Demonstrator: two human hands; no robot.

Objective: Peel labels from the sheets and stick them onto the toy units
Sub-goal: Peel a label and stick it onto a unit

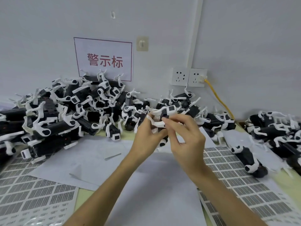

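We hold one black-and-white toy robot dog (168, 111) up at the middle of the view, above the table (84, 194). Our left hand (146, 139) curls round its body from below, and our right hand (187, 137) pinches at one white leg between thumb and forefinger, the other fingers loosely bent. We cannot tell whether a label sits under those fingertips. At 9 to 11 o'clock a big heap of toy dogs (73, 108) leans against the wall, below a sign with red characters (104, 59). A second heap (276, 131) lies at 3 o'clock. One single dog (249, 159) rests on the right label sheet (244, 190) at 4 o'clock. Another label sheet (32, 193) lies at 8 o'clock, and blank backing sheets (91, 160) are spread under our forearms. At 1 o'clock are two wall sockets (189, 77), one with a yellow cable (218, 97) plugged in.
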